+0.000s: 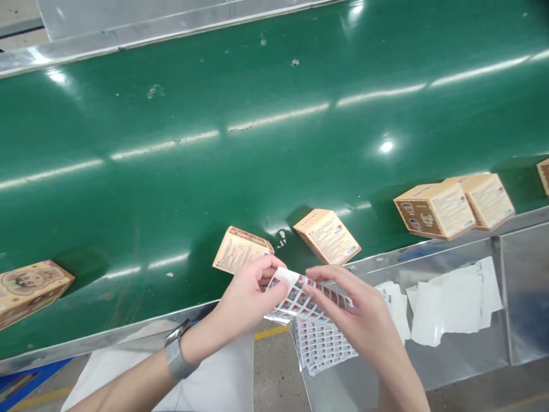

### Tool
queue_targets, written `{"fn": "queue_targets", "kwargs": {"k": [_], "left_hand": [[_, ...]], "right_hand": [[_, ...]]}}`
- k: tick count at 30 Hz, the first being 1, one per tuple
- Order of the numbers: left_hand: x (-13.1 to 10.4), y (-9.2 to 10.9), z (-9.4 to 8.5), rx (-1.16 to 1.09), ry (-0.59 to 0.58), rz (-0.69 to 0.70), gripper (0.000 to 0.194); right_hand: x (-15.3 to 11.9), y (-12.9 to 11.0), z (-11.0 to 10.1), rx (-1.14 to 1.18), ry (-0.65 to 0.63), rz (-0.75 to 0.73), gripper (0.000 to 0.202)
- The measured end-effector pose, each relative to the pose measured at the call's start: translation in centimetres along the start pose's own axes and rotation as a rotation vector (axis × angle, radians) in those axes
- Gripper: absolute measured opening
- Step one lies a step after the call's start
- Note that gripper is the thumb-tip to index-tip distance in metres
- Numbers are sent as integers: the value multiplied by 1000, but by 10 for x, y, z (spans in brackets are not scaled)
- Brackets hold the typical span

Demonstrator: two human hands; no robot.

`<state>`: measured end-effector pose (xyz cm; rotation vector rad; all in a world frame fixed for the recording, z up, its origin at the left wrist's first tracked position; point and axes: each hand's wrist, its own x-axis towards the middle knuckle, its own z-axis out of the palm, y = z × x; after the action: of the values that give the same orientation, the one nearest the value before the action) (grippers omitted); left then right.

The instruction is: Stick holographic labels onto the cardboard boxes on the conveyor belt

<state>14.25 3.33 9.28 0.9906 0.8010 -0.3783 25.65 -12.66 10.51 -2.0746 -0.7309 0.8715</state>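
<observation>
Beyond the grip, a wide green belt [257, 166] runs from side to side, streaked with reflected light. Nearer, below and to the right of the grip, is a metal shelf [437, 366]. The left hand [251, 294] is nearly closed, thumb brought in toward the fingers; the right hand [362, 306], facing it, makes a narrow pinch. To the right of that pinch, loose white papers [454, 303] overlap on the shelf. One box [242, 246] lies just past the left hand, partly hidden by it; I cannot tell whether they touch. Another box [328, 237] sits just past the right hand, a pair of boxes [437, 212] stands farther right, and a box [32, 286] lies well to the left. Between the hands is a bent sheet of small stickers [295, 300], held by both. Just below it, more sticker sheets [323, 346] lie fanned. Behind the left hand, a watch [178, 349] circles the wrist.
</observation>
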Motion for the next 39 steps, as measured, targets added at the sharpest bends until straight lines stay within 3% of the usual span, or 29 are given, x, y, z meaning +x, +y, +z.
{"fn": "queue_targets", "kwargs": {"k": [6, 9, 13, 19, 22, 25, 29, 33, 39], "left_hand": [[-21, 2, -21, 128, -35, 65, 21], [-29, -2, -30, 227, 4, 109, 26], [-36, -9, -39, 280, 38, 128, 31], [-44, -13, -48, 172, 36, 144, 32], [-49, -17, -54, 144, 81, 128, 33], [-54, -23, -63, 212, 91, 107, 32], [-61, -34, -77, 406, -55, 193, 25], [-62, -44, -85, 511, -93, 209, 26], [-58, -47, -88, 584, -74, 228, 26]], "right_hand": [[-3, -21, 23, 20, -91, -54, 11], [-5, -29, 32, -21, -94, -65, 15], [-10, -37, 47, -190, 36, -191, 10], [-16, -43, 75, -438, 240, -466, 14], [-19, -44, 83, -402, 271, -532, 17], [-10, -39, 81, -129, 182, -359, 13], [23, -23, 79, 99, -1, -98, 12], [52, -9, 86, 123, -136, -53, 16], [55, -10, 96, 73, -132, -57, 17]]}}
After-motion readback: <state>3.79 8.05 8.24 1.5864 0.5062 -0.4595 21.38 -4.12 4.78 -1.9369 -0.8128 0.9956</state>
